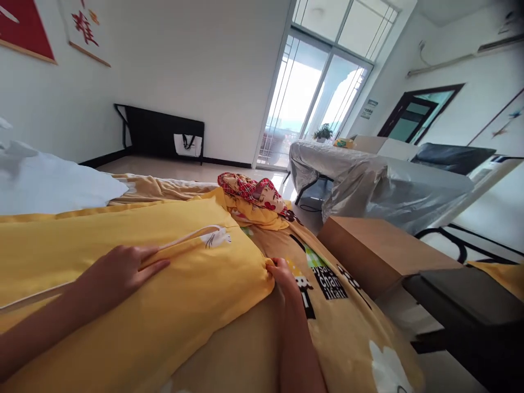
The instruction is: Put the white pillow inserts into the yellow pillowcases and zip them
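Yellow cotton pillowcase point(135, 284), stuffed and soft, filled the lower left of the frame on a tan printed quilt point(347, 338). At left the left hand point(117, 273) lay flat on it, fingers spread, gripping nothing. At centre the right hand point(282, 273) pinched its corner shut — best pulled taut while the flat palm steadied it.

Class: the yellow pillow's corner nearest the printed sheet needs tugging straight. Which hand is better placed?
Probably the right hand: it already pinches that corner of the yellow pillow. The left hand lies flat mid-pillow.
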{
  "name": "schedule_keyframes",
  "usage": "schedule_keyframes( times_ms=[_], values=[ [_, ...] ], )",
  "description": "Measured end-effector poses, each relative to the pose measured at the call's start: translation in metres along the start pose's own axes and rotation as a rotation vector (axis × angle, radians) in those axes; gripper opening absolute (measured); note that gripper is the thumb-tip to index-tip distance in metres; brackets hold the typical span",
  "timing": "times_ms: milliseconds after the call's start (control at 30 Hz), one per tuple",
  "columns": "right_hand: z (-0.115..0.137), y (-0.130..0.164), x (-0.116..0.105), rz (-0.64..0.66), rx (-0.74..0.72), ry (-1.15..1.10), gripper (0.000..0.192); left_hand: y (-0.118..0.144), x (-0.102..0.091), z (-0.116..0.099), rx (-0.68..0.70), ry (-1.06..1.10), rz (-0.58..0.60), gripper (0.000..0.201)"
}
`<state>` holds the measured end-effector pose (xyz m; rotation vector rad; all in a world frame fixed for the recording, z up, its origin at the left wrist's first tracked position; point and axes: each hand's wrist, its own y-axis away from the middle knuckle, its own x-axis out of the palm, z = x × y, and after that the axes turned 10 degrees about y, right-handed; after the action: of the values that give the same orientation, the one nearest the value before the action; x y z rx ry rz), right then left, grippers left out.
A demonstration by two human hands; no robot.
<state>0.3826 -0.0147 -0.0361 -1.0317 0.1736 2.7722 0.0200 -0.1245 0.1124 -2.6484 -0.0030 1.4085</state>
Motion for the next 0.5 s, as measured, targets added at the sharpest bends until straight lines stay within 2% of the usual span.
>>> schedule_keyframes(
  times_ms=[100,167,233,300,367,433,500],
  values=[
    [0.023,0.006,0.020,-0.087,-0.039,0.108,0.012,0.011,-0.001,-0.009,0.028,0.002,-0.119,0.048],
    [0.035,0.013,0.028,-0.128,-0.073,0.167,0.016,0.012,-0.004,-0.020,0.130,-0.042,-0.242,0.048],
    [0.040,0.021,0.023,-0.154,-0.105,0.216,0.017,0.010,-0.009,-0.029,0.283,-0.115,-0.369,0.049],
    [0.034,0.027,0.001,-0.178,-0.133,0.251,0.017,0.010,-0.014,-0.030,0.436,-0.191,-0.470,0.052],
    [0.020,0.035,-0.029,-0.203,-0.162,0.271,0.024,0.013,-0.018,-0.024,0.515,-0.237,-0.520,0.052],
    [0.002,0.045,-0.056,-0.204,-0.182,0.291,0.034,0.021,-0.020,-0.012,0.503,-0.219,-0.519,0.049],
    [-0.016,0.057,-0.073,-0.129,-0.192,0.315,0.035,0.036,-0.021,0.005,0.472,-0.174,-0.504,0.044]
  ],
)
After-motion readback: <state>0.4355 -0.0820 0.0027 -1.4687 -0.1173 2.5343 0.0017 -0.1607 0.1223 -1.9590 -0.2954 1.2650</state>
